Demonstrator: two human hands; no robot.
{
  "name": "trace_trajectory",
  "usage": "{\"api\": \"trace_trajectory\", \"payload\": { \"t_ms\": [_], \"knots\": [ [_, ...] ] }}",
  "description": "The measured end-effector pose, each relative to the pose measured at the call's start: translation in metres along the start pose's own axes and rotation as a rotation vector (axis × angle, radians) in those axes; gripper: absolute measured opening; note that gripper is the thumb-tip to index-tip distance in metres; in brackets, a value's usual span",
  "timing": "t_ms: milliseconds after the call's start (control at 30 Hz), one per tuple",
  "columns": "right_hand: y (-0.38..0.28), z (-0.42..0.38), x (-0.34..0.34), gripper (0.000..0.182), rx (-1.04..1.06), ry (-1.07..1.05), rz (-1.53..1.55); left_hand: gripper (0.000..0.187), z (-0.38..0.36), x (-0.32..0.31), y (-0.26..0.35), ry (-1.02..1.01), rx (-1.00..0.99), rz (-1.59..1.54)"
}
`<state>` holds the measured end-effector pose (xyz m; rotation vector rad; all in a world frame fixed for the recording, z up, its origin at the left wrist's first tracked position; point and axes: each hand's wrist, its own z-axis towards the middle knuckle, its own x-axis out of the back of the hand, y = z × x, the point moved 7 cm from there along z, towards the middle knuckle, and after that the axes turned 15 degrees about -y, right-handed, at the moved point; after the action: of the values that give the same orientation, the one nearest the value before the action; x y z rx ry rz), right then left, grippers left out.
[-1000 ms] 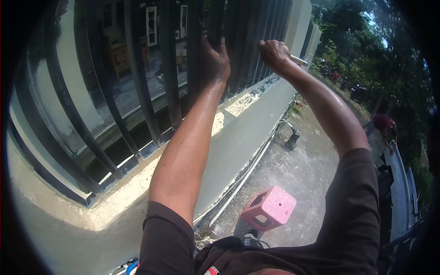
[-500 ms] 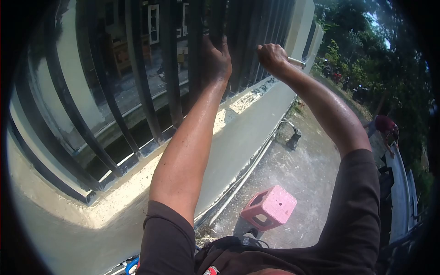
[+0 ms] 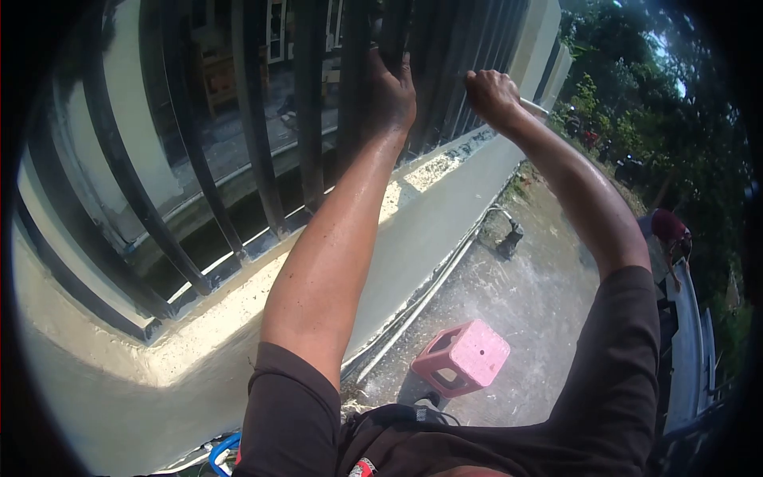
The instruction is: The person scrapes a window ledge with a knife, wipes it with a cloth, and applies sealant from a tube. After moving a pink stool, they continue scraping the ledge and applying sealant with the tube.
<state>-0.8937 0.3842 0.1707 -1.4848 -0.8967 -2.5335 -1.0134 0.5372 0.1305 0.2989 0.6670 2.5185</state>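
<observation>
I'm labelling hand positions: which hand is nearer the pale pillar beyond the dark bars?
Right. The right hand, closed on a pale stick, is toward the pillar; the left hand is at the dark bars, farther from it.

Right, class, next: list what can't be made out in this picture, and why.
All in the head view:
Left hand: some fingers lost in shadow by the bars.
Pale rod: part hidden by the right hand.
Bars: tops cut by the top edge.
Blue loop: cut by the bottom edge.
Far person: fingers too small.
</observation>
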Motion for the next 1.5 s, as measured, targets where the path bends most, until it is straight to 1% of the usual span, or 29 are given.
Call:
{"api": "trace_trajectory", "payload": {
  "t_ms": [67,133,200,267,300,367,400,467,533,600,633,667,733,767,833,867,933,967,1000,1033,1067,1167,1200,1267,1300,1333,1400,1467,1500],
  "knots": [
    [-0.003,0.002,-0.006,0.021,-0.008,0.016,0.025,0.044,0.000,0.002,0.000,-0.005,0.000,-0.023],
    [-0.012,0.000,-0.021,0.021,0.020,-0.083,-0.043,0.044,-0.002,-0.001,0.002,-0.014,-0.009,-0.062],
    [-0.007,0.001,-0.013,0.021,0.035,-0.047,-0.030,0.044,-0.001,0.001,0.002,0.031,-0.019,-0.025],
    [0.001,0.000,-0.010,0.021,-0.013,-0.002,0.118,0.044,0.001,-0.001,-0.002,0.026,-0.015,-0.018],
    [-0.002,-0.002,-0.016,0.021,-0.015,-0.013,0.116,0.043,-0.001,-0.002,-0.003,0.023,-0.011,-0.015],
    [-0.015,-0.005,-0.031,0.022,0.043,-0.112,0.002,0.043,-0.004,-0.002,-0.001,0.028,-0.019,-0.016],
    [-0.011,-0.003,-0.028,0.022,0.036,-0.107,0.004,0.042,-0.001,0.001,0.002,0.048,-0.038,-0.008],
    [-0.003,-0.005,-0.010,0.019,-0.008,-0.001,0.047,0.042,0.004,-0.001,-0.003,0.048,-0.044,0.018],
    [-0.006,-0.005,-0.018,0.019,-0.006,-0.004,0.035,0.041,0.002,-0.002,-0.005,0.045,-0.029,0.067],
    [-0.013,-0.001,-0.035,0.020,0.017,-0.082,-0.050,0.041,-0.001,-0.002,-0.002,0.041,-0.040,0.050],
    [-0.012,0.001,-0.030,0.020,0.001,-0.081,-0.042,0.041,0.001,-0.001,-0.001,0.048,-0.052,0.035],
    [-0.010,0.001,-0.027,0.020,-0.003,-0.076,-0.037,0.041,0.003,-0.001,0.000,0.047,-0.060,0.037],
    [-0.003,-0.002,-0.019,0.020,-0.022,0.017,0.056,0.040,0.001,0.000,-0.001,0.035,-0.029,0.058],
    [-0.007,-0.003,-0.024,0.020,-0.024,0.011,0.058,0.040,-0.001,0.001,0.000,0.028,-0.027,0.058],
    [-0.019,-0.004,-0.035,0.020,0.012,-0.094,-0.066,0.040,0.000,-0.001,0.001,0.004,-0.011,0.011],
    [-0.015,-0.004,-0.030,0.020,0.007,-0.088,-0.065,0.040,0.002,-0.001,0.002,0.006,-0.019,0.010],
    [-0.004,-0.003,-0.021,0.021,-0.021,0.000,0.094,0.039,0.000,0.001,0.002,0.026,-0.011,0.058],
    [-0.008,-0.002,-0.026,0.021,-0.018,-0.003,0.094,0.039,0.000,0.002,0.001,0.025,-0.007,0.059],
    [-0.015,-0.003,-0.036,0.022,0.006,-0.050,0.051,0.040,0.000,0.002,0.000,0.016,-0.003,0.048],
    [-0.020,-0.007,-0.039,0.023,0.027,-0.094,0.008,0.041,0.000,-0.001,-0.001,0.007,-0.003,0.034],
    [-0.016,-0.007,-0.034,0.023,0.023,-0.092,0.005,0.041,0.001,-0.003,-0.002,0.008,-0.005,0.030],
    [0.001,0.002,-0.021,0.023,-0.050,-0.026,0.161,0.042,0.003,0.000,-0.003,0.050,-0.043,0.086],
    [-0.004,0.002,-0.027,0.023,-0.044,-0.031,0.160,0.042,0.005,-0.001,-0.005,0.031,-0.030,0.075],
    [-0.016,-0.001,-0.045,0.022,0.042,-0.061,0.058,0.042,0.000,-0.004,-0.004,0.002,-0.015,0.056],
    [-0.017,0.002,-0.048,0.022,0.043,-0.051,0.042,0.041,-0.001,-0.003,-0.002,0.014,-0.015,0.048],
    [-0.015,0.000,-0.037,0.022,0.039,-0.041,0.041,0.040,0.001,-0.001,-0.001,0.027,-0.018,0.044],
    [-0.008,-0.008,-0.017,0.022,-0.035,-0.021,0.166,0.040,0.002,-0.002,-0.002,0.032,-0.030,0.055],
    [-0.012,-0.004,-0.034,0.024,-0.056,-0.037,0.186,0.040,-0.002,0.000,-0.002,0.041,-0.026,0.062],
    [-0.017,-0.003,-0.043,0.024,-0.028,-0.056,0.119,0.040,-0.003,0.000,-0.001,0.032,-0.025,0.041]
  ]
}}
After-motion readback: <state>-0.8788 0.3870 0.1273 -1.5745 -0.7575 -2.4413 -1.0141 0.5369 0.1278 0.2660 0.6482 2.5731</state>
